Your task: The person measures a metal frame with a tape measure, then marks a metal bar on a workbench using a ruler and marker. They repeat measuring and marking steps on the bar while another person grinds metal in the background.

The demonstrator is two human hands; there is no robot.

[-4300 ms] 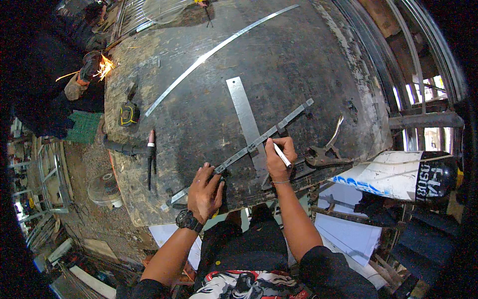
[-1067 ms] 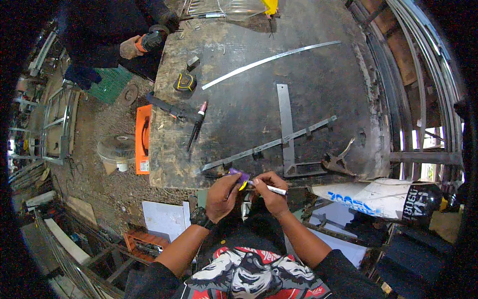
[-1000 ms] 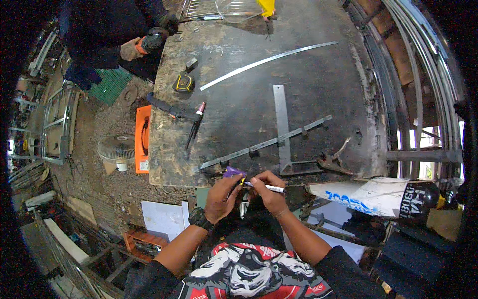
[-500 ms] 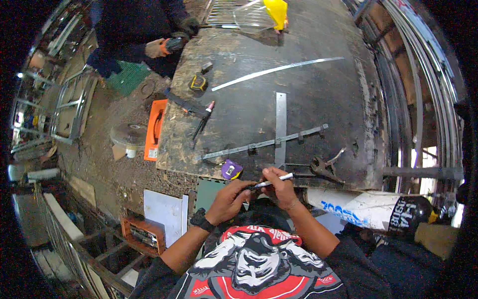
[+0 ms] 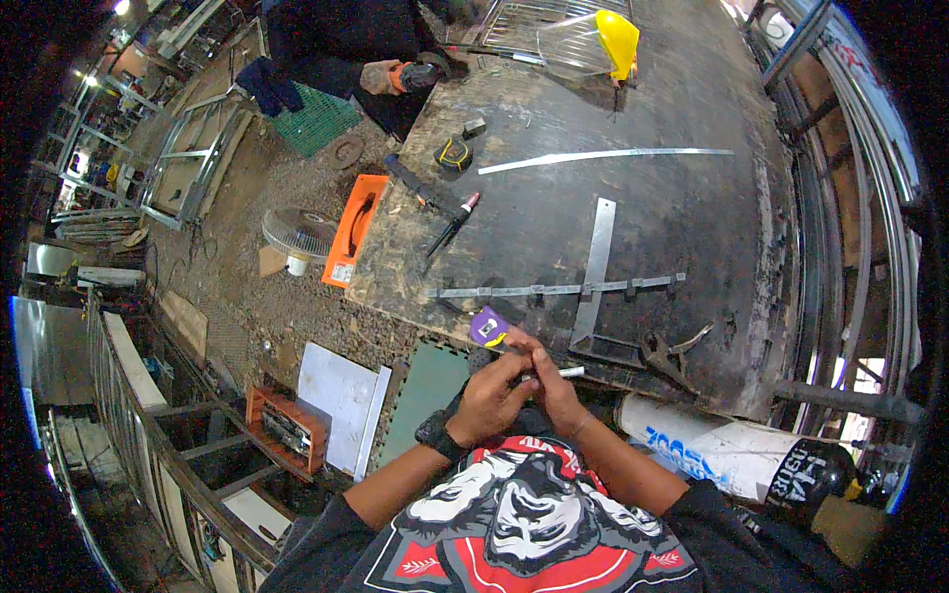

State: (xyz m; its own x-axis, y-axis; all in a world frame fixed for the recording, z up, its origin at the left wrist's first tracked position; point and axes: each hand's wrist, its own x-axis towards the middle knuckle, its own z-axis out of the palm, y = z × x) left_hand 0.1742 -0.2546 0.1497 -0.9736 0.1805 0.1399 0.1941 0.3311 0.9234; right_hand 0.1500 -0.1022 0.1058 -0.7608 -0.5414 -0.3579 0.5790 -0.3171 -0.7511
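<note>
My two hands are together just off the near edge of the workbench [image 5: 633, 217]. A white marker [image 5: 572, 373] lies in my right hand [image 5: 560, 393], its light end sticking out to the right. My left hand [image 5: 491, 400], with a dark watch at the wrist, is closed against the right one; what its fingers hold is hidden. A purple tape measure [image 5: 488, 325] sits at the bench edge close by my fingertips. Beyond it, a narrow metal strip [image 5: 559, 290] with small raised pieces crosses the blade of a steel square [image 5: 598, 242]. Locking pliers [image 5: 667, 361] lie to the right.
Farther off lie a thin metal strip [image 5: 603, 156], a yellow-black tape measure [image 5: 453, 153] and a yellow face shield [image 5: 617, 45]. A co-worker's gloved hand holds an orange-black power tool [image 5: 413, 77]. An orange case [image 5: 354, 229] leans at the left edge; a white cylinder [image 5: 692, 445] lies right.
My hands have come together, and the marker, earlier plainly visible between them, is now mostly covered. The view has turned, shifting the bench rightward. The co-worker's hand remains at the power tool.
</note>
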